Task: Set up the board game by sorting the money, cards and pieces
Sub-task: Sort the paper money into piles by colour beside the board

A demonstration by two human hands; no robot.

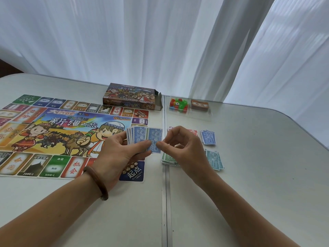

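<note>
fanning thin rectangular blue paper notes (144,137), left hand (114,154).

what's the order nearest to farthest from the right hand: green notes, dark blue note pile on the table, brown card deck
1. green notes, partly under the right hand.
2. dark blue note pile, just to its right.
3. brown card deck, at the table's far side.

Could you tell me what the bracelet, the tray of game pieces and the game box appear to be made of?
Bracelet: looks like polished brown wood, smooth with a dull sheen. Tray: clear thin plastic, the table shows through. Box: printed cardboard, with a folded open flap.
</note>
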